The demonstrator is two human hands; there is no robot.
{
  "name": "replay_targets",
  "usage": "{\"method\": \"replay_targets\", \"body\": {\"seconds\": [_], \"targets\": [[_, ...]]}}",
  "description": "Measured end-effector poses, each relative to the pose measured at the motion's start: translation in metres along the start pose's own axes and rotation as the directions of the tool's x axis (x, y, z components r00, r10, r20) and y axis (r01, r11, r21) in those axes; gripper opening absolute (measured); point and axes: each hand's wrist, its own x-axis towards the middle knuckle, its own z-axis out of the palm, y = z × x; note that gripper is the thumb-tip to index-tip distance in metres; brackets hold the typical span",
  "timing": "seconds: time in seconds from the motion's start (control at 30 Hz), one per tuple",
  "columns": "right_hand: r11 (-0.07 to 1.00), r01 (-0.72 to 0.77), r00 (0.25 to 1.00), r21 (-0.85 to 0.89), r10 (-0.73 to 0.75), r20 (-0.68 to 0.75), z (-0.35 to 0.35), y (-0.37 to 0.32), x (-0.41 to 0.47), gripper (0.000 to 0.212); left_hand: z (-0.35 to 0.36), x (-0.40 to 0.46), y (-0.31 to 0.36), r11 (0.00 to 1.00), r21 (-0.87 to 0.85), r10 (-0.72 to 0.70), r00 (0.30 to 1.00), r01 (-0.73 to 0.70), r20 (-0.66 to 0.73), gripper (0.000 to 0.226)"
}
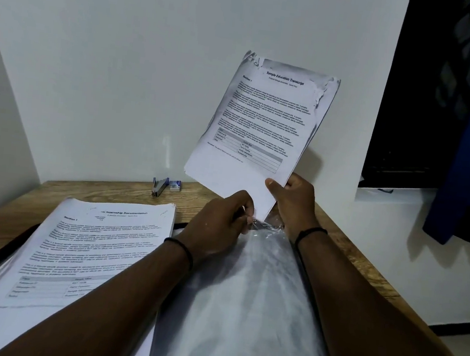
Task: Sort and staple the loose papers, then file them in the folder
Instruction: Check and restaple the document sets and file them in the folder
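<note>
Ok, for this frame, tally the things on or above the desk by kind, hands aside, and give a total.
Paper sets: 2, the transcript set held up and the internship stack lying on the desk
Clear plastic sleeves: 1
Staplers: 1
Staple boxes: 1
Total: 5

A single wide-angle head view looks forward and down from close above the person's forearms, facing a wooden-topped table (85, 193) pushed into a corner of white walls (124, 62); straight edges bow towards the frame's borders, and a dark window (411, 110) sits upper right
</note>
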Motion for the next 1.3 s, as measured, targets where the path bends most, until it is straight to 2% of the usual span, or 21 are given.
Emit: {"method": "replay_targets", "body": {"seconds": [0.13, 0.33, 0.5, 0.6, 0.67, 0.73, 0.9, 1.0, 1.07, 1.17, 1.3], "targets": [[0.993, -0.102, 0.98, 0.051, 0.092, 0.175, -0.006, -0.005, -0.004, 0.018, 0.001, 0.001, -0.005, 0.997, 0.07, 0.022, 0.998, -0.018, -0.054, 0.023], [0.969, -0.24, 0.885, -0.05, 0.24, 0.4, -0.026, 0.007, 0.005, 0.033, -0.004, 0.002, -0.001, 0.991, 0.11, -0.072, 0.993, 0.081, -0.089, 0.026], [0.972, -0.195, 0.875, -0.131, 0.232, 0.425, -0.041, 0.005, 0.006, 0.028, -0.015, 0.004, -0.013, 0.962, 0.186, -0.203, 0.979, 0.202, -0.012, 0.03], [0.959, -0.207, 0.875, -0.192, 0.27, 0.403, -0.045, 0.006, 0.005, 0.025, -0.033, 0.003, -0.024, 0.926, 0.27, -0.291, 0.954, 0.264, 0.065, 0.049], [0.956, -0.205, 0.871, -0.208, 0.275, 0.408, -0.045, 0.005, 0.004, 0.025, -0.047, -0.001, -0.026, 0.852, 0.426, -0.384, 0.917, 0.305, 0.112, 0.062], [0.955, -0.191, 0.865, -0.225, 0.272, 0.422, -0.045, 0.004, 0.003, 0.024, -0.06, -0.007, -0.031, 0.751, 0.567, -0.476, 0.872, 0.337, 0.112, 0.065], [0.949, -0.184, 0.853, -0.256, 0.284, 0.438, -0.044, 0.005, 0.004, 0.029, -0.071, -0.014, -0.037, 0.669, 0.697, -0.412, 0.909, 0.259, 0.058, 0.068], [0.944, -0.184, 0.798, -0.275, 0.306, 0.519, -0.048, 0.003, 0.002, 0.034, -0.068, -0.013, -0.04, 0.643, 0.738, -0.373, 0.926, 0.206, 0.067, 0.067], [0.935, -0.18, 0.771, -0.304, 0.326, 0.547, -0.049, 0.003, 0.002, 0.033, -0.065, -0.011, -0.041, 0.665, 0.725, -0.342, 0.936, 0.179, 0.083, 0.069], [0.902, -0.16, 0.744, -0.402, 0.378, 0.552, -0.049, 0.002, 0.003, 0.029, -0.054, -0.001, -0.037, 0.751, 0.642, -0.33, 0.93, 0.155, 0.162, 0.058], [0.865, -0.136, 0.712, -0.482, 0.424, 0.56, -0.045, -0.002, 0.002, 0.039, -0.027, 0.014, -0.025, 0.91, 0.346, -0.341, 0.889, 0.23, 0.306, 0.03]]}}
